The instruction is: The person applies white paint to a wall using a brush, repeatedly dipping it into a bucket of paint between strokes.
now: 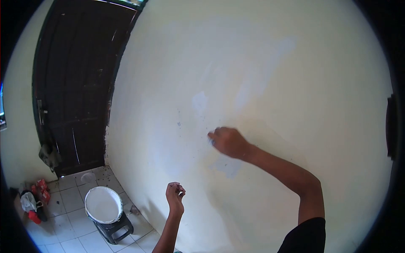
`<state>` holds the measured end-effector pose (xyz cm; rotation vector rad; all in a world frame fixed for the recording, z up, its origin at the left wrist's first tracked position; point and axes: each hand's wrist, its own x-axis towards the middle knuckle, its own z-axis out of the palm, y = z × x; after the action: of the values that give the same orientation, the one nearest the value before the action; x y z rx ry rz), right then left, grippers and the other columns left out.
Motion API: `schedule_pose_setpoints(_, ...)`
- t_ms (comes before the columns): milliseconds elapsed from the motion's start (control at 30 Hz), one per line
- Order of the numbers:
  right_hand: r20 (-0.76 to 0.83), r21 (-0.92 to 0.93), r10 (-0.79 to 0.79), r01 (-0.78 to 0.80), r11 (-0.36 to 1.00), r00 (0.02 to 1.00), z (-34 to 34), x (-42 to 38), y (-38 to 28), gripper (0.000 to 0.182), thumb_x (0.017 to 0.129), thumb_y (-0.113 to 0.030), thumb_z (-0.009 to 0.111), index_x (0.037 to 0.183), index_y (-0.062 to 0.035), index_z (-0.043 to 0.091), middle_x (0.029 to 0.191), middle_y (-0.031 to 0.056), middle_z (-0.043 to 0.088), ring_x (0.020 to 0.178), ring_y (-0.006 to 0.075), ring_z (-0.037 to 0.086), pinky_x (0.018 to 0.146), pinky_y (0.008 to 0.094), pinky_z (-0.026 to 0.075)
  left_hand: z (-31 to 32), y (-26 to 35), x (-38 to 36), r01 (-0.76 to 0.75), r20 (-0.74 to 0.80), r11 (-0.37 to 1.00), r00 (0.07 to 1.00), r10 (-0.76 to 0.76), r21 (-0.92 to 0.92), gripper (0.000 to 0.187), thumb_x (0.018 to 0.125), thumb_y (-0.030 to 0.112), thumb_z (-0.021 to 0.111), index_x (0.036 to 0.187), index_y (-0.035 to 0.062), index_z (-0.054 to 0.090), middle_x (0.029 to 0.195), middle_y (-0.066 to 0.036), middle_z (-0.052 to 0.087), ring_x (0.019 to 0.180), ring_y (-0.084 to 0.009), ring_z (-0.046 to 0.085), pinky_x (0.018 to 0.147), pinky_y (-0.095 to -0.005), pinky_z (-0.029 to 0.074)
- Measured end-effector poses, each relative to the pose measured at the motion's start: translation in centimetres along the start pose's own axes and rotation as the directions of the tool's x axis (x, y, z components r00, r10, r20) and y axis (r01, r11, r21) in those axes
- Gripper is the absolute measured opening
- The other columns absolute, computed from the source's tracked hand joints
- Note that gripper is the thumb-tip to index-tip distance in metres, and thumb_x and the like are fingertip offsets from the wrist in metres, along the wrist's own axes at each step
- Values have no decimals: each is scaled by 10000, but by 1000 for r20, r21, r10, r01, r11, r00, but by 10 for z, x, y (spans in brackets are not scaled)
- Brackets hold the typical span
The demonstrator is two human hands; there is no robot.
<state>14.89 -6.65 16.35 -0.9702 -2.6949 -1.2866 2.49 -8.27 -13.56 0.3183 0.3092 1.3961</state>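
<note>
My right hand (229,142) is closed, its fingers curled in close to the pale wall (270,126). Whatever the fingers hold, if anything, is hidden from me. Just below that hand lies a greyish patch (228,166) on the wall, and up to its left is a whiter patch (200,102). Lower down, my left hand (175,196) is raised in front of the wall with fingers bent toward the thumb. A small gap shows through the loop of those fingers, and no object shows in them.
A white bucket or tub (103,205) with a pale inside stands on a dark plastic stool (113,230) at lower left. Behind it are a dark door (80,84) and red and white items (36,202) on the tiled floor (78,215). A dark object (391,126) sits at the right edge.
</note>
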Motion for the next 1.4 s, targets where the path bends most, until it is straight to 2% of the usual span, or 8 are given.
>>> schedule_pose_setpoints(167,19,68,501,-501,863,865,-67,40,96,216,823,-208,659,860,-6,591,733,197,619,692,383,607,641,458,484,-4,8,6,-23,-38,1000,999,23,-9,104,914,170,459,891,96,527,756,-19,534,701,-124,514,667,-291,421)
schedule_pose_setpoints(267,-292,-96,274,-313,945,916,-108,60,136,167,823,-133,637,964,-44,636,774,154,605,738,328,600,661,422,493,-5,7,5,-28,-39,1000,999,28,-10,107,916,171,455,891,94,525,751,-18,531,698,-124,514,666,-286,416)
schedule_pose_setpoints(433,-308,-540,50,-218,813,950,-107,66,136,157,841,-122,609,987,-122,666,753,76,568,736,232,594,616,352,510,-7,7,5,-37,-26,999,999,37,22,104,915,168,456,892,92,523,747,-18,524,691,-123,511,666,-282,411)
schedule_pose_setpoints(767,16,-162,-133,134,978,991,48,16,-17,93,757,-101,615,805,-70,543,682,87,540,662,229,594,527,310,506,-2,8,5,-39,-10,999,999,39,25,106,913,187,472,895,96,523,749,-21,525,685,-130,511,665,-288,416)
schedule_pose_setpoints(1000,20,290,387,-375,880,922,-23,16,25,194,761,-176,712,863,-37,623,720,155,637,661,319,632,600,412,498,-4,6,5,-16,-6,999,1000,16,38,104,910,194,484,885,102,525,743,-13,524,688,-129,512,669,-291,419)
schedule_pose_setpoints(1200,-178,16,618,-626,780,766,-141,16,119,205,753,-166,716,901,-60,620,760,163,655,713,360,624,686,449,498,-15,-7,15,31,-8,999,1000,-30,34,133,877,247,556,894,117,537,763,0,521,726,-126,512,684,-300,420)
schedule_pose_setpoints(1267,-412,-250,343,-467,848,844,-167,19,139,187,771,-151,704,930,-81,635,758,132,644,712,317,625,629,410,503,-18,-14,17,52,-14,998,999,-52,26,138,869,256,564,890,121,541,761,1,523,719,-128,514,682,-299,419)
schedule_pose_setpoints(1400,-409,-483,213,-408,775,888,-178,26,133,191,801,-137,665,984,-87,650,745,101,613,696,261,619,582,354,499,-16,-21,15,74,-3,997,997,-74,14,131,869,252,560,888,123,544,760,0,525,712,-129,516,688,-299,418)
